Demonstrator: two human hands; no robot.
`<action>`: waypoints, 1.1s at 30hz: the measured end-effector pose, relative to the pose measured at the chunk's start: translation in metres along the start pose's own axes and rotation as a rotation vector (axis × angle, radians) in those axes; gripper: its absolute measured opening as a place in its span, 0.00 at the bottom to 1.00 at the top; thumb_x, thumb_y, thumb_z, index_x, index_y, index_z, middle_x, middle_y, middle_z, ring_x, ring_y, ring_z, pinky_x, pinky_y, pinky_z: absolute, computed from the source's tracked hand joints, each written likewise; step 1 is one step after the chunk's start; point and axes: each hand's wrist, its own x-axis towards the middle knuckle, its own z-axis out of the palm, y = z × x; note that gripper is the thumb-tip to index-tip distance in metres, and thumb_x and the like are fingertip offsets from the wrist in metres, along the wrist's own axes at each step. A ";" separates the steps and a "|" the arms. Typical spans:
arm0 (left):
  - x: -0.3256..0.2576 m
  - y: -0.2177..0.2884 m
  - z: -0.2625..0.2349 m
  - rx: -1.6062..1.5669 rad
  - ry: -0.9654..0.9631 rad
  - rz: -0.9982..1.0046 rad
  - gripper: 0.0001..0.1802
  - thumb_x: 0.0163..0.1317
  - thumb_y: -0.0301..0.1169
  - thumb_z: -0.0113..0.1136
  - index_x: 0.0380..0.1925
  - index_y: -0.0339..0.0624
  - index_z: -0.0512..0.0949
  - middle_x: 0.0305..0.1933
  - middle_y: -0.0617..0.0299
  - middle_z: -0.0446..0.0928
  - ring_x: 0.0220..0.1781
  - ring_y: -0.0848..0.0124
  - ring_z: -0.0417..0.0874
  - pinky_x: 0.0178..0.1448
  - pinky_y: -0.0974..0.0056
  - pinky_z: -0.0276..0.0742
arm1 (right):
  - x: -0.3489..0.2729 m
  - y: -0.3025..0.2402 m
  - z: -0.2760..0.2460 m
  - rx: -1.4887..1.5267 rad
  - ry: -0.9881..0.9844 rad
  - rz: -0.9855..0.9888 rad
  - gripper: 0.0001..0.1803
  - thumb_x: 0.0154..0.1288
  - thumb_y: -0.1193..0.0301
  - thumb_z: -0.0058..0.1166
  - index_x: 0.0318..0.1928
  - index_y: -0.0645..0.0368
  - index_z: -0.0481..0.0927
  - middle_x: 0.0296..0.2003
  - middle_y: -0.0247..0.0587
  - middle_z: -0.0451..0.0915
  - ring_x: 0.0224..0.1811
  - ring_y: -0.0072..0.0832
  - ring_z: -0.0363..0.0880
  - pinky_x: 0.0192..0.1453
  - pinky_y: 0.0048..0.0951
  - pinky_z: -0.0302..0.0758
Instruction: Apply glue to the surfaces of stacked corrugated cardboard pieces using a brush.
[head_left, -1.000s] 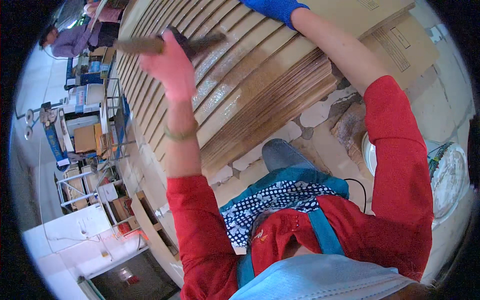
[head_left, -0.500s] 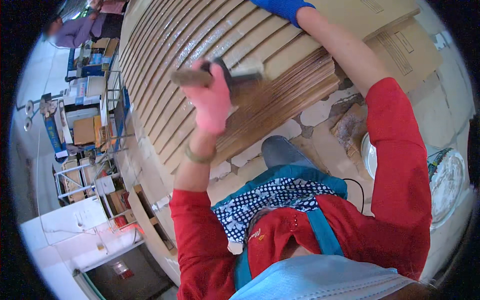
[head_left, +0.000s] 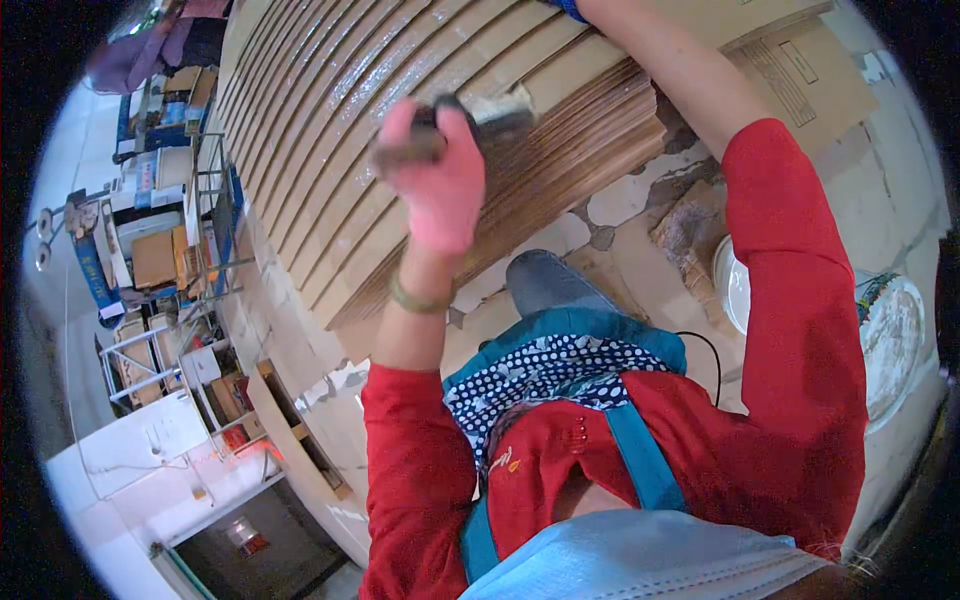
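My left hand [head_left: 437, 185] is closed around a brush [head_left: 500, 112] with a wooden handle and pale, wet-looking bristles. It holds the brush just above a big stack of fanned cardboard sheets [head_left: 330, 150], whose exposed edges glisten. My right arm in a red sleeve reaches up over the stack. Only a sliver of my right hand [head_left: 566, 8], in a blue glove, shows at the top edge, resting on the cardboard; its fingers are cut off.
A white bucket [head_left: 732, 290] and a round smeared lid [head_left: 895, 340] stand on the cracked floor at right. A flat printed carton [head_left: 800, 70] lies beyond the stack. Metal racks with boxes [head_left: 150, 260] fill the left side. Another person in purple [head_left: 130, 60] is far left.
My left hand has drawn the brush across the stack, from its far upper left down toward my body and to the right. The right arm has stayed in place.
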 end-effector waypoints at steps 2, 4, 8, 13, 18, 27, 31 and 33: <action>-0.008 0.023 -0.027 -0.090 -0.116 -0.061 0.05 0.51 0.24 0.57 0.24 0.37 0.70 0.21 0.57 0.71 0.22 0.68 0.71 0.27 0.64 0.66 | -0.001 0.002 0.003 -0.018 0.041 -0.002 0.32 0.59 0.46 0.37 0.37 0.65 0.79 0.39 0.59 0.77 0.45 0.47 0.76 0.54 0.38 0.68; -0.001 0.032 -0.032 -0.182 -0.224 -0.120 0.06 0.50 0.23 0.57 0.20 0.37 0.69 0.18 0.58 0.69 0.19 0.69 0.69 0.25 0.65 0.65 | 0.000 0.000 0.005 -0.024 0.044 0.006 0.32 0.59 0.46 0.37 0.37 0.65 0.79 0.39 0.59 0.77 0.45 0.47 0.76 0.53 0.38 0.68; 0.016 0.034 -0.024 -0.352 0.029 -0.256 0.09 0.49 0.22 0.57 0.16 0.37 0.68 0.13 0.59 0.64 0.15 0.71 0.65 0.22 0.67 0.62 | 0.000 -0.005 0.009 -0.027 0.033 0.039 0.32 0.59 0.46 0.37 0.38 0.65 0.79 0.38 0.59 0.77 0.44 0.47 0.76 0.52 0.39 0.69; 0.004 0.018 -0.016 0.016 -0.094 0.068 0.07 0.48 0.21 0.56 0.17 0.37 0.68 0.13 0.59 0.64 0.15 0.72 0.65 0.23 0.67 0.62 | 0.006 -0.003 0.011 -0.032 0.045 0.042 0.33 0.59 0.45 0.38 0.37 0.66 0.79 0.37 0.60 0.78 0.43 0.48 0.76 0.51 0.40 0.70; 0.010 0.026 -0.027 -0.091 -0.059 -0.012 0.08 0.49 0.23 0.56 0.17 0.39 0.68 0.13 0.60 0.66 0.14 0.71 0.66 0.23 0.65 0.63 | 0.008 0.004 0.010 -0.041 0.059 0.039 0.33 0.58 0.45 0.39 0.37 0.67 0.79 0.37 0.60 0.78 0.42 0.49 0.77 0.50 0.40 0.70; 0.028 0.010 0.004 0.250 -0.106 -0.019 0.09 0.51 0.23 0.55 0.15 0.39 0.69 0.20 0.59 0.71 0.22 0.69 0.72 0.28 0.64 0.66 | 0.003 -0.004 0.005 0.014 0.027 0.053 0.33 0.58 0.46 0.40 0.37 0.67 0.79 0.37 0.61 0.77 0.42 0.50 0.76 0.50 0.40 0.70; 0.015 0.023 -0.016 -0.075 -0.048 -0.181 0.10 0.52 0.28 0.57 0.17 0.38 0.69 0.23 0.59 0.72 0.22 0.68 0.72 0.29 0.65 0.68 | 0.002 -0.001 0.001 0.034 0.060 0.064 0.32 0.58 0.46 0.40 0.38 0.67 0.79 0.37 0.62 0.77 0.42 0.50 0.76 0.51 0.40 0.70; 0.029 0.024 -0.023 -0.225 0.076 -0.285 0.10 0.50 0.29 0.59 0.18 0.37 0.70 0.22 0.60 0.72 0.21 0.68 0.72 0.29 0.65 0.69 | 0.003 -0.001 0.004 0.026 0.053 0.050 0.33 0.58 0.46 0.40 0.38 0.67 0.79 0.37 0.62 0.77 0.43 0.50 0.76 0.51 0.40 0.70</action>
